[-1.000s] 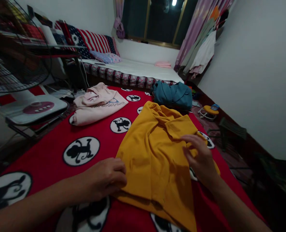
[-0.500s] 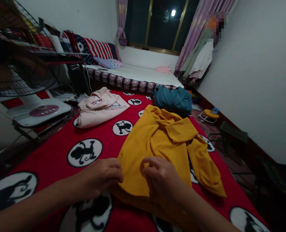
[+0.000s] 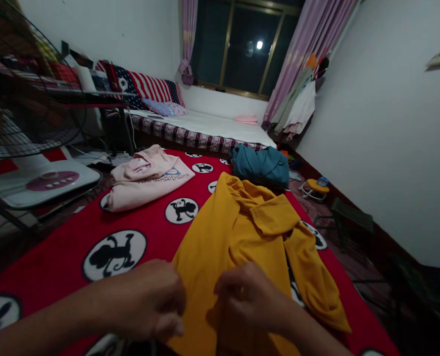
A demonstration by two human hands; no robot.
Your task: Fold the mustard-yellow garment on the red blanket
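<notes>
1. Apparently, arranging the yellow garment (image 3: 259, 247), atop the red blanket (image 3: 66, 249), is in hand; next needs a sure grip.
2. Left hand (image 3: 153, 294) at its left edge, right hand (image 3: 249, 294) over its near part: both curled, hold unclear.
3. Beyond it, a teal bundle (image 3: 262, 165).

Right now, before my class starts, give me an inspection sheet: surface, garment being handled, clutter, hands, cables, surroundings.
Surface: red cloth printed with black monkeys in white circles.
Garment: yellow top, spread out, creased, one sleeve lying to the right.
Clutter: folded pink top, left; teal bundle, far end.
Hands: left hand at the yellow top's left edge, right hand over its near part; fingers curled, grip unclear.
Cables: pale cable by the desk.
Surroundings: fan left, bed beyond, stool right.
</notes>
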